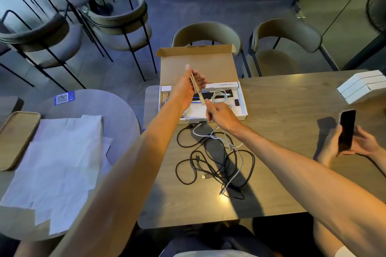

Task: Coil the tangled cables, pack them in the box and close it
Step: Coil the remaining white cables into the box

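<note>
A beige cable [196,86] is held in several long loops by the left hand [187,86], fingers curled round the bundle, above the near left part of the box [244,104]. The bundle's lower end is met by the right hand [221,113], seen from the back; its forefinger and thumb are stretched to that end, but whether the cable is pinched there cannot be told.

The box is set at the far edge of the table [282,98], its lid [198,61] raised and leaning away. Inside, a coiled white cable [219,94] is laid toward the right, beside dark items.

Just in front of the box, a tangle [216,159] of black and white cables is spread loose on the table, with plugs lying at its edges.

At the right, a phone [346,129] is held by another person's two hands. A stack of white boxes [363,87] is placed at the far right. On the left table, paper [58,162] is spread beside a tray [17,139].
</note>
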